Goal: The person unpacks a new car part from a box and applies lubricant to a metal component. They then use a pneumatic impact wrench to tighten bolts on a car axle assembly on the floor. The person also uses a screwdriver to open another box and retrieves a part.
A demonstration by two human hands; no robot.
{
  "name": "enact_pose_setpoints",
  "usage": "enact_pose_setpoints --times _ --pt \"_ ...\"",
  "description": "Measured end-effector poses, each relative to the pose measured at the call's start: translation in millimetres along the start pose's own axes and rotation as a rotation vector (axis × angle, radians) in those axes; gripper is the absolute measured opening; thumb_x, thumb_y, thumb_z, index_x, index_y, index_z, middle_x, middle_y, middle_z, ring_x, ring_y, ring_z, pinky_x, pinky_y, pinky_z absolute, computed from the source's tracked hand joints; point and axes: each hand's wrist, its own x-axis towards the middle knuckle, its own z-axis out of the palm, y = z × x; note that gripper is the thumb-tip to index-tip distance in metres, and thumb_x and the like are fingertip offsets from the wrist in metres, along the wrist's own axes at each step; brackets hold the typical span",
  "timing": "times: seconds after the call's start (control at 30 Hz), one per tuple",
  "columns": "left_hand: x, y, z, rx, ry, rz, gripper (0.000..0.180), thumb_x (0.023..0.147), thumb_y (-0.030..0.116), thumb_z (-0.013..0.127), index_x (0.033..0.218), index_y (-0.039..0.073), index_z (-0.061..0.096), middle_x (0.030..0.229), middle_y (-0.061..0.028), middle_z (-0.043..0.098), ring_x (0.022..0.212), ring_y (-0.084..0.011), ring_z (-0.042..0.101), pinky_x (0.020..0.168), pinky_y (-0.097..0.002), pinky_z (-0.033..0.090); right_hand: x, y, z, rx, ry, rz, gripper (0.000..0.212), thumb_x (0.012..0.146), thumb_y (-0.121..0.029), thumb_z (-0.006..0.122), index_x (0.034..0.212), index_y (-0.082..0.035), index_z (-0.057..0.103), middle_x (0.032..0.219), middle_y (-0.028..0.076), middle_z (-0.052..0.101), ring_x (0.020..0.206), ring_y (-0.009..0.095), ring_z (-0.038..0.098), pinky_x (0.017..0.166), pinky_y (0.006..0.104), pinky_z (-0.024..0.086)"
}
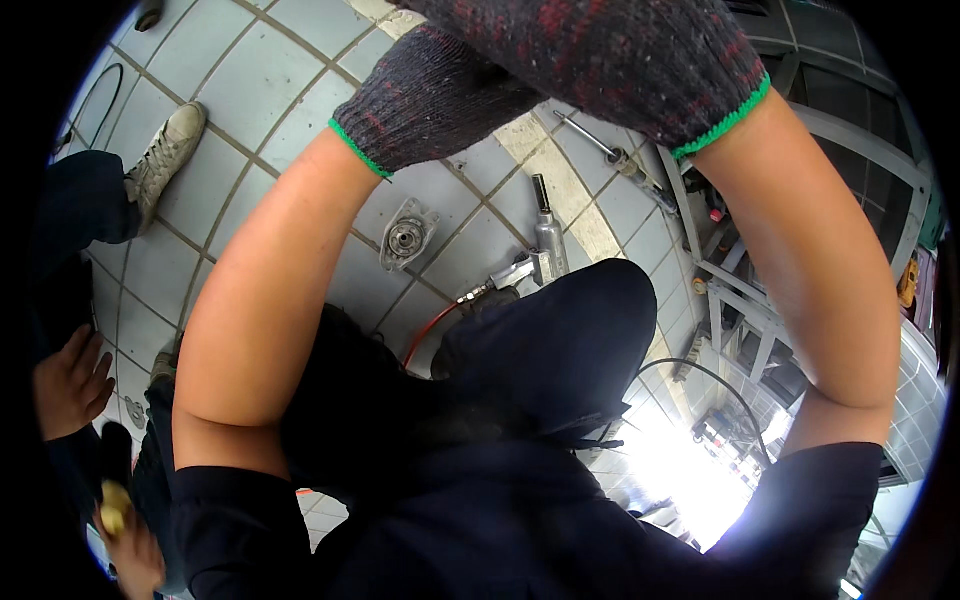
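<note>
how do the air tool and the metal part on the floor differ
The air tool is long, with a handle off to one side; the metal part is a flat plate with a round centre. The air tool has an orange hose; the metal part has none. Both look silvery.

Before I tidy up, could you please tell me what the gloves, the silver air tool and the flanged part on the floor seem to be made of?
Gloves: matte knitted yarn, shown by the ribbed texture; fibre unclear.
Silver air tool: likely metal, satin finish, judging by its grey sheen.
Flanged part: probably metal, unevenly grey with bright highlights.
</note>
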Motion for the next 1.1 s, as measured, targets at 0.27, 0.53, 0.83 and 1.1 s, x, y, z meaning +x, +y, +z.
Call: enact_pose_setpoints --times 0.27,0.53,0.83,1.1 --pt "4.5 9.6 6.2 -0.166 0.149 0.066 0.034 0.102 0.022 0.078 0.133 0.009 0.072 0.104 -0.0134 0.074 0.093 -0.0221 0.072 0.087 -0.0383 0.060 -54.7 45.9 -2.4 -0.157 0.457 -0.198 0.040 0.105 -0.024 0.067 0.141 -0.005 0.068 0.136 0.016 0.072 0.120 0.029 0.073 0.100 0.0415 0.061" --pt "4.4 17.8 4.2 -0.162 0.277 0.041 0.033 0.100 0.019 0.075 0.130 0.006 0.071 0.095 -0.0078 0.069 0.083 -0.0173 0.066 0.081 -0.0366 0.058 -142.8 6.8 11.8 1.101 0.451 0.623 0.057 0.121 -0.044 0.039 0.133 0.003 0.070 0.116 0.016 0.079 0.106 0.025 0.078 0.099 0.0415 0.063" --pt "0.1 26.4 6.3 -0.220 0.291 0.072 0.030 0.097 0.027 0.080 0.112 0.004 0.068 0.101 -0.0171 0.068 0.092 -0.0365 0.070 0.083 -0.0468 0.057 -142.5 -12.6 9.7 0.752 0.258 0.573 0.038 0.113 -0.031 0.063 0.133 0.000 0.071 0.120 0.015 0.079 0.111 0.024 0.077 0.100 0.0381 0.061" --pt "-5.4 32.2 17.3 -0.376 0.236 -0.032 0.063 0.098 0.028 0.081 0.154 0.013 0.057 0.137 -0.0197 0.069 0.120 -0.0353 0.071 0.107 -0.0429 0.056 -122.0 -25.3 12.8 0.545 0.314 0.703 0.043 0.099 -0.051 0.074 0.114 -0.012 0.080 0.093 0.016 0.079 0.088 0.033 0.078 0.079 0.0425 0.061"
